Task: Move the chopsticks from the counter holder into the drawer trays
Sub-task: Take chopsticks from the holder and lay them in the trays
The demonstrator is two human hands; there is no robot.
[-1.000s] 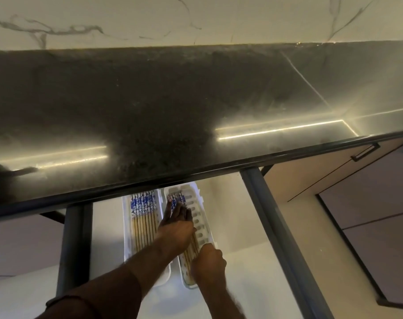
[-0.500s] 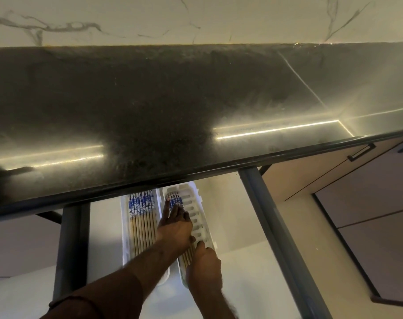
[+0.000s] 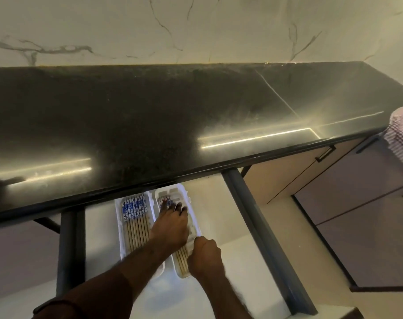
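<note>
Below the black counter (image 3: 149, 125) edge, open drawer (image 3: 221, 217) with pale floor and dark grey side rails; two white slotted trays side by side in it, long axis running away from the counter edge; left tray (image 3: 119, 229) just under the counter lip, holds a neat row of chopsticks (image 3: 136, 217), blue-and-white patterned ends toward the counter, plain wooden ends toward the person; right tray (image 3: 191, 215) touching or just beside the left one, cannot tell which; second bunch of chopsticks (image 3: 181, 259) lies in the right tray, patterned ends showing past the fingertips nearest the counter, wooden ends showing at the tray's near end; left hand (image 3: 170, 226) lies flat over this bunch, fingers straight and slightly spread, pressing down on the sticks, forearm crossing over the left tray's near corner; dark band on the left wrist (image 3: 55, 305), partly cut off by the frame; right hand (image 3: 205, 256) at the right tray's near right rim, fingers curled, thumb side toward the tray; whether it pinches the rim or a stick cannot be told, blurred; counter top glossy, two bright light streaks on it; marble wall (image 3: 195, 28) behind the counter; cabinet front (image 3: 295, 171) with dark handle right of the drawer; pink striped cloth (image 3: 402, 137) at the far right past the counter end, cut off.
</note>
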